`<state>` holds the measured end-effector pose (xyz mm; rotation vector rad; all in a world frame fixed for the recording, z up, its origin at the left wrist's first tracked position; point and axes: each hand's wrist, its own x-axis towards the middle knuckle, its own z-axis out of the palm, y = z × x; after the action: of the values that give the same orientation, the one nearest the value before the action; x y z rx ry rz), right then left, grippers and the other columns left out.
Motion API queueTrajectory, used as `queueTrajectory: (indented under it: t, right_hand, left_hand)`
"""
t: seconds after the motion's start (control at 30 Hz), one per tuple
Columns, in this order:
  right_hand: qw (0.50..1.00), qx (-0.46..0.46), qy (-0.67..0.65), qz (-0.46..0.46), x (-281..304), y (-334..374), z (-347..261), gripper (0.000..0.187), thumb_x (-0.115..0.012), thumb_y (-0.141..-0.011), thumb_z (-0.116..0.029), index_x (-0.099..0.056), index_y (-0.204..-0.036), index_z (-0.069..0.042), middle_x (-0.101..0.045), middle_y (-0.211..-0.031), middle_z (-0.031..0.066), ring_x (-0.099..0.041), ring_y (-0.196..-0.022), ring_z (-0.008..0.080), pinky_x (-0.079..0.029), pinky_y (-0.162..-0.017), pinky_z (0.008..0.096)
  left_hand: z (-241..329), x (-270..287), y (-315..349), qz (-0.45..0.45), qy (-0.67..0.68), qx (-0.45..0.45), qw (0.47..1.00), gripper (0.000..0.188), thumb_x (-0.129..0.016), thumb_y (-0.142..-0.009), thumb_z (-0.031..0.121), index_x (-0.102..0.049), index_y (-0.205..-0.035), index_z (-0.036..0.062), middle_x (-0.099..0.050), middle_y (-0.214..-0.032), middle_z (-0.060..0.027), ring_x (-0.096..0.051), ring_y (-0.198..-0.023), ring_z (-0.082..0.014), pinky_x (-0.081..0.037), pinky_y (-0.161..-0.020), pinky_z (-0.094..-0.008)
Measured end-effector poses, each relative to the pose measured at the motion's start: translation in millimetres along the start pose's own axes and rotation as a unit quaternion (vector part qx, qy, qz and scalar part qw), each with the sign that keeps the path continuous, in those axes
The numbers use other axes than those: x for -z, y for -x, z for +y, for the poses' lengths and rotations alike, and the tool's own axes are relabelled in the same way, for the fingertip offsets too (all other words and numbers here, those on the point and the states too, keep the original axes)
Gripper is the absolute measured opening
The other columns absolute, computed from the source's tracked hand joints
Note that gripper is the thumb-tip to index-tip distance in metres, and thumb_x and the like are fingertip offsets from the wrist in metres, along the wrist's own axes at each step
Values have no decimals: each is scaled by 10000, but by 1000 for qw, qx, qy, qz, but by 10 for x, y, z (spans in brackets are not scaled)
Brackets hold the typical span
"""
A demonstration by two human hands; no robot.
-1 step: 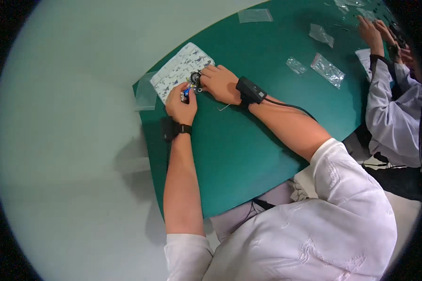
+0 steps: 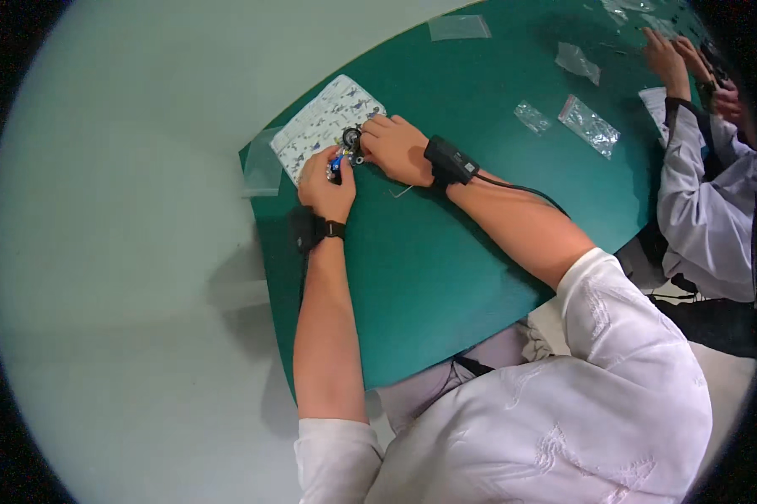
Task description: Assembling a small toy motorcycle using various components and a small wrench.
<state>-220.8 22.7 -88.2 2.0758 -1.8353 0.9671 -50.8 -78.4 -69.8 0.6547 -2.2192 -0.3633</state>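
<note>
Grasped in left hand (image 2: 328, 191) near far-left corner of tabletop (image 2: 445, 277): small blue-and-black assembly (image 2: 336, 165). By right hand (image 2: 397, 152): black wheel (image 2: 350, 138); cannot tell whether pinched. Could slip if held loosely.

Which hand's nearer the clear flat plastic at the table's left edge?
Left. The left hand is right of the clear flat plastic, holding a blue part; the right hand is farther right, beside a black wheel.
</note>
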Motion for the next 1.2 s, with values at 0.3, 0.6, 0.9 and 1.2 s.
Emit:
queueTrajectory:
  t: [0.3,0.6,0.9,1.2]
  right_hand:
    - [1000,0,-16,-1,-33,-21,5,158,-697,-877,-187,-626,-950,-67,-624,-989,77,-564,-999,264,-425,-835,382]
    - [1000,-2,-18,-13,-15,-6,-18,194,-663,-927,-252,-626,-948,-63,-616,-963,75,-566,-974,266,-444,-839,397]
    - [983,141,-60,101,190,-141,-158,226,-708,-878,-207,-607,-722,-79,-586,-695,60,-601,-681,265,-520,-608,386]
    - [987,133,-18,-93,289,-183,-486,460,-690,-918,-302,-544,-546,-74,-550,-542,74,-567,-506,286,-432,-478,396]
  left_hand:
    - [58,18,5,-48,-101,-20,994,290,-666,-899,149,-627,-1175,71,-656,-960,-124,-625,-924,-338,-521,-744,-448]
    - [42,-23,18,-17,-139,-27,990,266,-646,-920,145,-636,-1179,83,-668,-950,-100,-615,-928,-316,-476,-836,-449]
    - [39,24,11,-30,-108,-56,992,231,-656,-903,128,-666,-1132,97,-675,-960,-91,-603,-973,-313,-440,-862,-453]
    - [-46,86,-8,23,-111,-124,986,151,-672,-865,136,-689,-1007,86,-672,-959,-67,-594,-984,-281,-422,-920,-431]
